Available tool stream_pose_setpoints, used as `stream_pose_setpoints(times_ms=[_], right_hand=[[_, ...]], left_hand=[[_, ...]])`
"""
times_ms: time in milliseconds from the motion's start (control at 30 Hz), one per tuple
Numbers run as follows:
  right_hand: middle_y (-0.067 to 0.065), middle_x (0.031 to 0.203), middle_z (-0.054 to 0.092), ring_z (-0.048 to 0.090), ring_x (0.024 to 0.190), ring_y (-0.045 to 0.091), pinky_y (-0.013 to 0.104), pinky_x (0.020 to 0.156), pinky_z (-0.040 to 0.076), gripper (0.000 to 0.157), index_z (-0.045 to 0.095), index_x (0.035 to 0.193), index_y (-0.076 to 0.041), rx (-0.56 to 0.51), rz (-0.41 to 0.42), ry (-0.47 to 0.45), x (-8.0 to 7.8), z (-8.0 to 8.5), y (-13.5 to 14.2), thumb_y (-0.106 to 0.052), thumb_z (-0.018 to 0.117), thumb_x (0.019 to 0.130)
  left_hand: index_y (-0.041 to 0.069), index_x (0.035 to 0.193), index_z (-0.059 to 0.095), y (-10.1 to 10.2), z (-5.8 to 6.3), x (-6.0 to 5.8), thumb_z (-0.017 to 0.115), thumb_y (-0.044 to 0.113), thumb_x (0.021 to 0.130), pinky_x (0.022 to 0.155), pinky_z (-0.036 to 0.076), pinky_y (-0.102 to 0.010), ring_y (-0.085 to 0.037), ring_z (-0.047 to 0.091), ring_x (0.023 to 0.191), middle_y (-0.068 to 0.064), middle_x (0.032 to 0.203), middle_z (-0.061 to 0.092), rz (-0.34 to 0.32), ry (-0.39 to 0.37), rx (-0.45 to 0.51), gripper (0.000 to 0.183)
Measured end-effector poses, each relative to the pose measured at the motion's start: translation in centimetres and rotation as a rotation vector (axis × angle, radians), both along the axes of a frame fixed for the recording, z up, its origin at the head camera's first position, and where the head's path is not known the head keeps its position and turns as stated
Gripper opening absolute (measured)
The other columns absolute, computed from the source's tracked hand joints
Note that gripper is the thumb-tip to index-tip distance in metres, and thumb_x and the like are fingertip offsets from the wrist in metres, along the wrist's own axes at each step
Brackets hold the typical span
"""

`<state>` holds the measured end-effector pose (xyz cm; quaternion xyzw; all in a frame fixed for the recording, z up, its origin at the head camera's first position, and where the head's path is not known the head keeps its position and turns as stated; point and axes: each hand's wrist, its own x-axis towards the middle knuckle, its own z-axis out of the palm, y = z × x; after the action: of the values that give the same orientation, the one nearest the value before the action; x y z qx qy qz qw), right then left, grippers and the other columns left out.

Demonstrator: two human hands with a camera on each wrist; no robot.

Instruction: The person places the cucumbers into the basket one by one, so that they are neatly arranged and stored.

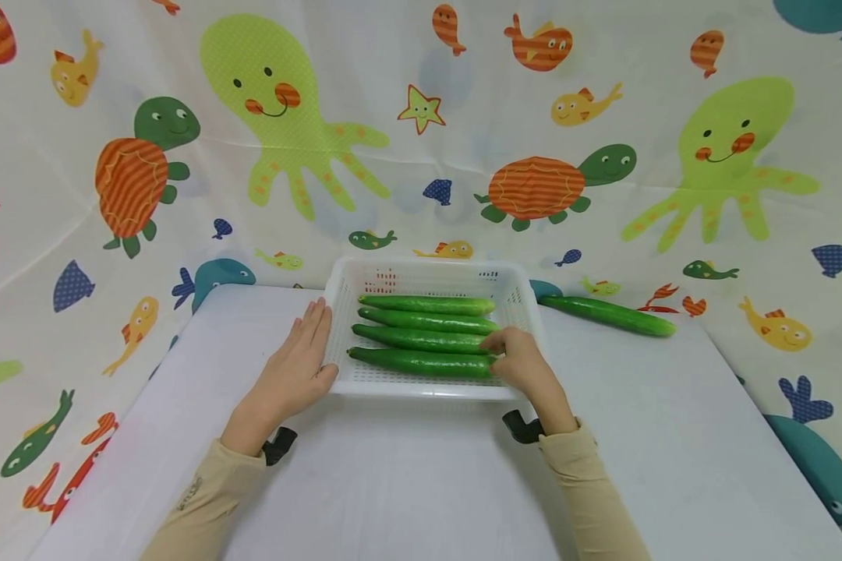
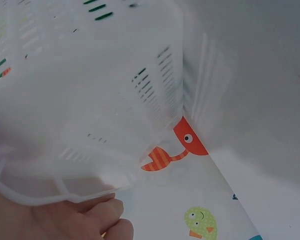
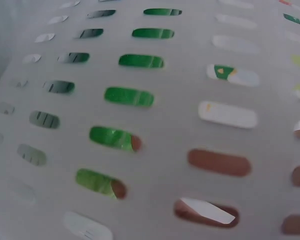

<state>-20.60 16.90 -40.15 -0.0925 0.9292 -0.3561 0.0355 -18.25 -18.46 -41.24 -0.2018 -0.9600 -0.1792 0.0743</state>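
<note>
Several green cucumbers (image 1: 424, 339) lie side by side in a white slotted plastic basket (image 1: 421, 389). My left hand (image 1: 291, 370) rests with straight fingers along the basket's left side; the left wrist view shows its fingers (image 2: 107, 217) by the rim. My right hand (image 1: 522, 362) is inside the basket at the right, its bent fingers and thumb round the right end of the front cucumber (image 1: 421, 362). Through the slots in the right wrist view, bits of cucumber (image 3: 129, 96) and of the hand (image 3: 219, 162) show. The basket wall hides the grip there.
One more cucumber (image 1: 606, 314) lies on the white table (image 1: 407, 483), right of the basket near the back edge. Behind hangs a white cloth (image 1: 365, 93) printed with sea animals. Black wrist straps (image 1: 522, 427) show below the hands.
</note>
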Motion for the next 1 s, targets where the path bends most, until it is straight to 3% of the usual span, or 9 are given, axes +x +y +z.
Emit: stream_pose_setpoints(times_ms=[133, 267, 433, 567, 700, 867, 1000], right_hand=[[0.02, 0.111, 0.068, 0.061, 0.107, 0.037, 0.051, 0.093, 0.05, 0.034, 0.071, 0.111, 0.005, -0.017, -0.001, 0.016, 0.0, 0.1, 0.0, 0.008, 0.071, 0.077], [0.019, 0.115, 0.067, 0.061, 0.111, 0.038, 0.052, 0.098, 0.048, 0.029, 0.071, 0.113, 0.002, -0.108, -0.013, 0.029, 0.3, 0.8, 0.3, 0.001, 0.072, 0.083], [0.017, 0.119, 0.065, 0.059, 0.115, 0.038, 0.051, 0.1, 0.048, 0.028, 0.071, 0.115, -0.001, -0.14, -0.002, 0.029, 0.9, 3.4, 2.3, -0.005, 0.072, 0.087], [0.017, 0.121, 0.065, 0.059, 0.117, 0.037, 0.048, 0.1, 0.049, 0.029, 0.07, 0.117, 0.0, -0.129, 0.009, 0.042, 0.9, 6.1, 5.5, -0.008, 0.071, 0.089], [0.01, 0.119, 0.066, 0.064, 0.11, 0.022, 0.03, 0.091, 0.054, 0.031, 0.067, 0.12, 0.001, -0.176, -0.019, 0.088, 0.2, 8.0, 9.6, -0.015, 0.07, 0.092], [-0.01, 0.107, 0.07, 0.065, 0.098, 0.003, 0.013, 0.08, 0.052, 0.032, 0.065, 0.122, 0.003, -0.342, -0.083, 0.217, -1.0, 8.5, 14.9, -0.013, 0.067, 0.094], [-0.007, 0.104, 0.072, 0.064, 0.098, 0.005, 0.01, 0.076, 0.05, 0.027, 0.066, 0.118, 0.007, -0.522, -0.137, 0.342, -2.0, 8.2, 18.8, -0.004, 0.064, 0.094]], left_hand=[[-0.012, 0.153, 0.012, 0.0, 0.0, 0.0, 0.046, 0.018, 0.089, 0.121, 0.01, -0.051, -0.035, 0.003, 0.151, -0.024, 0.163, 0.004, -0.003, -0.01, 0.004, 0.079], [-0.012, 0.153, 0.011, 0.0, 0.2, -0.1, 0.046, 0.018, 0.089, 0.121, 0.01, -0.051, -0.035, 0.002, 0.151, -0.023, 0.164, 0.004, -0.002, -0.016, 0.0, 0.079], [-0.013, 0.153, 0.012, 0.1, 0.5, -0.1, 0.047, 0.015, 0.088, 0.121, 0.011, -0.052, -0.037, 0.004, 0.151, -0.025, 0.163, 0.004, -0.009, -0.014, 0.008, 0.079], [-0.014, 0.152, 0.011, 0.1, 0.6, 0.0, 0.047, 0.013, 0.087, 0.121, 0.012, -0.052, -0.037, 0.004, 0.151, -0.026, 0.163, 0.005, -0.016, -0.014, 0.013, 0.079], [-0.013, 0.153, 0.011, 0.0, 0.7, 0.1, 0.046, 0.013, 0.088, 0.121, 0.012, -0.052, -0.037, 0.004, 0.151, -0.025, 0.163, 0.004, -0.012, -0.016, 0.007, 0.078], [-0.013, 0.153, 0.011, 0.0, 0.6, 0.1, 0.047, 0.013, 0.088, 0.121, 0.012, -0.052, -0.037, 0.004, 0.151, -0.025, 0.163, 0.004, -0.012, -0.019, 0.01, 0.079], [-0.012, 0.153, 0.011, 0.0, 0.5, 0.0, 0.047, 0.013, 0.088, 0.121, 0.011, -0.051, -0.036, 0.004, 0.151, -0.025, 0.163, 0.005, -0.012, -0.017, 0.011, 0.078]])
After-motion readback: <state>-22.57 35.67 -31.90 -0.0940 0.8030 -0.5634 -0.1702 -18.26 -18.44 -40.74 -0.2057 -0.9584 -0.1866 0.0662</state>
